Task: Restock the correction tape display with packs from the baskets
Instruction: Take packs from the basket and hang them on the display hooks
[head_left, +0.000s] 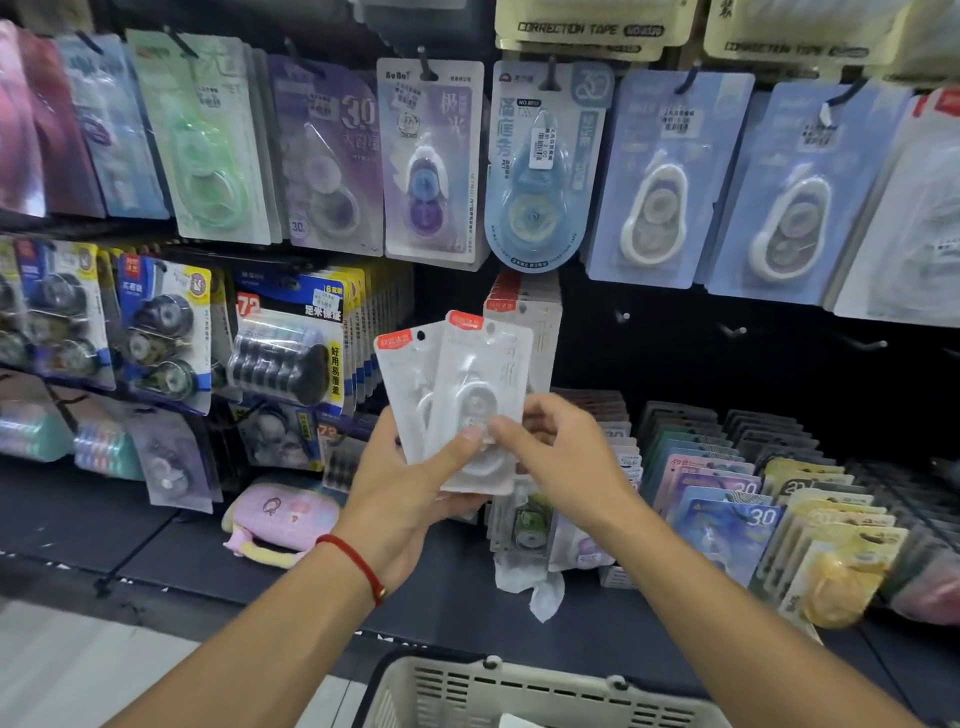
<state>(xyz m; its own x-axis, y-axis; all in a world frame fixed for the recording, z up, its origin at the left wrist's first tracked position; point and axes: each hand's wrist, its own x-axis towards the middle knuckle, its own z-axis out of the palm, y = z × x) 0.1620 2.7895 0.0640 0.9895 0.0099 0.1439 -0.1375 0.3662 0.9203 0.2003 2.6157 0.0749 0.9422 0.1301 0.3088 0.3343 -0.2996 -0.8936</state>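
Head view: you are holding two white correction tape packs in front of the display at the centre of the frame.

Your left hand (415, 493) is gripping the fanned pair from below, thumb pressing across the front pack (485, 384) while the rear pack (402, 374) is peeking out to its left. Your right hand (550, 447) is pinching the lower right edge of the front pack, fingers curled behind it. Both packs are standing upright with red tabs at their tops, just before a hanging stack of matching packs (524, 312). A red string bracelet (358, 564) is sitting on your left wrist. At the bottom centre, the rim of a beige basket (519, 686) is showing between your forearms. Bare hooks (732, 330) are jutting from the dark panel to the right.
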